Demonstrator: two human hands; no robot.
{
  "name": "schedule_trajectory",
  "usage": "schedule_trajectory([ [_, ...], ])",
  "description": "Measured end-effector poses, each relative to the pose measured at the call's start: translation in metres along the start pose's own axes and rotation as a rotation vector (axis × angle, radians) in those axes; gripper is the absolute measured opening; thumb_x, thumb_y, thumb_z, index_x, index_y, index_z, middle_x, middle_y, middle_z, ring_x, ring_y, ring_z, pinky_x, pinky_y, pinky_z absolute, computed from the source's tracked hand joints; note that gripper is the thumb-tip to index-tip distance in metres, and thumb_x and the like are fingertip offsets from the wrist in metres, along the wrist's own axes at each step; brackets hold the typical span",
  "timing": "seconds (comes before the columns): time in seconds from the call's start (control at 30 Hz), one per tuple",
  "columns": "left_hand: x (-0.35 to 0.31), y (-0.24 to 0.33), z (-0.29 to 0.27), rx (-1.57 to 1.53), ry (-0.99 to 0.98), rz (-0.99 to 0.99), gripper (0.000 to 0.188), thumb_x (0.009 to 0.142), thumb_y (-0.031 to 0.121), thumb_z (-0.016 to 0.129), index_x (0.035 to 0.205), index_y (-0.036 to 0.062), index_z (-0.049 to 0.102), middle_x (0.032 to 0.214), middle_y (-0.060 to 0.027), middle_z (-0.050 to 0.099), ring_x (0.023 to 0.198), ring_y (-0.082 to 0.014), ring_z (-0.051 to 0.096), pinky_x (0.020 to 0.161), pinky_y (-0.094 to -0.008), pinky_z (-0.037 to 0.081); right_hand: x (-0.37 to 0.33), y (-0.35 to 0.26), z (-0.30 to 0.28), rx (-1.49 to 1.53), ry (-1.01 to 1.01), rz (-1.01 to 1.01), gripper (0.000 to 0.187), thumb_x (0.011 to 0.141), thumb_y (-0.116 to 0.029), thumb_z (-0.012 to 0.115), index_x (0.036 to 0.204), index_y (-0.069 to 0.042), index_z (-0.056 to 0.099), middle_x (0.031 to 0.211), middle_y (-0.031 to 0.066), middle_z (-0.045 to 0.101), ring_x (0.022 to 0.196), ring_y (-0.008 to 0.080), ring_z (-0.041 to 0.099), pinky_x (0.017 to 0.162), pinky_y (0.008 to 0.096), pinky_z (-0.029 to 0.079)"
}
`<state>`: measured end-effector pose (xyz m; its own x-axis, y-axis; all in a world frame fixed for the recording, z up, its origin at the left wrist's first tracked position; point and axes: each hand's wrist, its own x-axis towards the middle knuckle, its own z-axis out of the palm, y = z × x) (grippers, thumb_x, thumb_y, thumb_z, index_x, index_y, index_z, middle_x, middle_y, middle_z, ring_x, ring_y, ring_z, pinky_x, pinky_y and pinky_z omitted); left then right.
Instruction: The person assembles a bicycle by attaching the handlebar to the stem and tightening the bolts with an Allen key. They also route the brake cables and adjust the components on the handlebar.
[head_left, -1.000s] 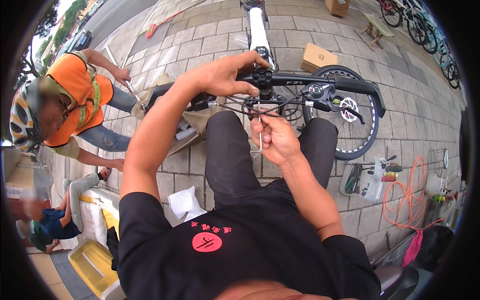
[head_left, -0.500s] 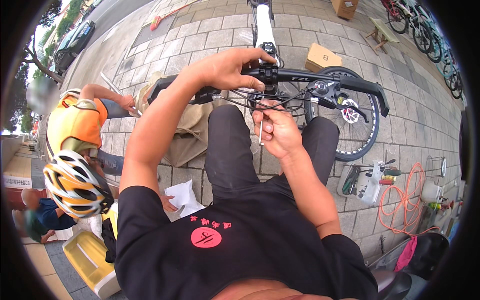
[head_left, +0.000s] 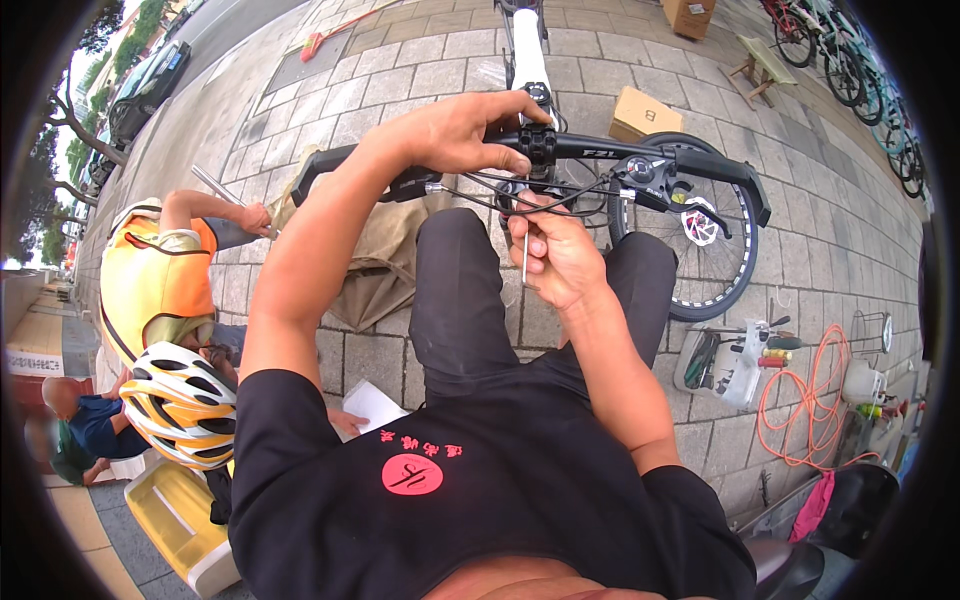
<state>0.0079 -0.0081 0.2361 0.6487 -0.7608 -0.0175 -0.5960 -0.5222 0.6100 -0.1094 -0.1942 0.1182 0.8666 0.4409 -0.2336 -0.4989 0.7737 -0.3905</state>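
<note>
My left hand (head_left: 455, 140) clasps the handlebar (head_left: 590, 149) by the stem (head_left: 538, 150); right hand (head_left: 562, 258) pinches a metal key (head_left: 526, 262) just below, tip hidden. Bar's on — tightness can't tell. Wheel (head_left: 692, 228) beyond my right knee looks unfitted — probably left to do.

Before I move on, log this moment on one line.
left hand: at middle of handlebar | right hand: pinching thin metal rod below handlebar | right side: wheel | left side: person in orange vest
</note>
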Motion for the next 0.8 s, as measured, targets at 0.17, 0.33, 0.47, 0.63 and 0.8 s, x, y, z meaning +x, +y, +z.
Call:
schedule_trajectory([
  [0.17, -0.001, 0.002, -0.001, -0.006, -0.017, -0.017, 0.066, 0.088, 0.037, 0.082, 0.144, 0.0153, 0.055, 0.108, -0.0125, 0.069, 0.099, -0.0217, 0.063, 0.09, -0.0384, 0.05, 0.002, 0.005, 0.003, -0.015, -0.034, -0.06, 0.013, 0.105, -0.007, 0.051, 0.107, -0.004, 0.063, 0.079, 0.0062, 0.063, 0.052, 0.0048, 0.047, 0.043, 0.0209, 0.036],
  [0.33, 0.0, -0.004, 0.001, -0.018, -0.005, 0.025, 0.064, 0.089, 0.037, 0.081, 0.143, 0.0142, 0.055, 0.112, -0.0125, 0.068, 0.1, -0.0226, 0.063, 0.091, -0.0386, 0.05, 0.009, 0.009, -0.004, 0.201, -0.201, 0.008, 0.013, 0.106, -0.013, 0.054, 0.107, -0.004, 0.064, 0.081, 0.0092, 0.067, 0.053, 0.006, 0.048, 0.044, 0.0219, 0.038],
  [0.47, 0.002, -0.009, 0.001, -0.038, -0.001, 0.05, 0.064, 0.089, 0.039, 0.08, 0.142, 0.0128, 0.055, 0.102, -0.011, 0.065, 0.091, -0.0224, 0.06, 0.083, -0.0379, 0.049, 0.004, 0.004, 0.005, 0.173, -0.115, 0.048, 0.014, 0.107, -0.017, 0.058, 0.104, -0.005, 0.064, 0.08, 0.0062, 0.066, 0.053, 0.0052, 0.049, 0.045, 0.0227, 0.039],
  [0.63, 0.002, -0.008, 0.002, -0.064, -0.014, 0.032, 0.063, 0.09, 0.037, 0.08, 0.142, 0.0122, 0.054, 0.101, -0.0099, 0.065, 0.091, -0.0214, 0.059, 0.083, -0.0376, 0.048, 0.008, -0.003, 0.004, 0.026, 0.0, 0.07, 0.015, 0.106, -0.018, 0.06, 0.101, -0.005, 0.061, 0.077, 0.0041, 0.064, 0.051, 0.0032, 0.049, 0.043, 0.0211, 0.039],
  [0.8, 0.002, -0.004, 0.003, -0.059, -0.036, -0.015, 0.064, 0.09, 0.035, 0.081, 0.143, 0.012, 0.054, 0.106, -0.0097, 0.069, 0.096, -0.0204, 0.062, 0.089, -0.038, 0.049, 0.012, 0.005, -0.008, 0.088, -0.111, -0.007, 0.013, 0.104, -0.016, 0.059, 0.103, -0.004, 0.064, 0.078, 0.0071, 0.066, 0.05, 0.0052, 0.048, 0.041, 0.0201, 0.035],
])
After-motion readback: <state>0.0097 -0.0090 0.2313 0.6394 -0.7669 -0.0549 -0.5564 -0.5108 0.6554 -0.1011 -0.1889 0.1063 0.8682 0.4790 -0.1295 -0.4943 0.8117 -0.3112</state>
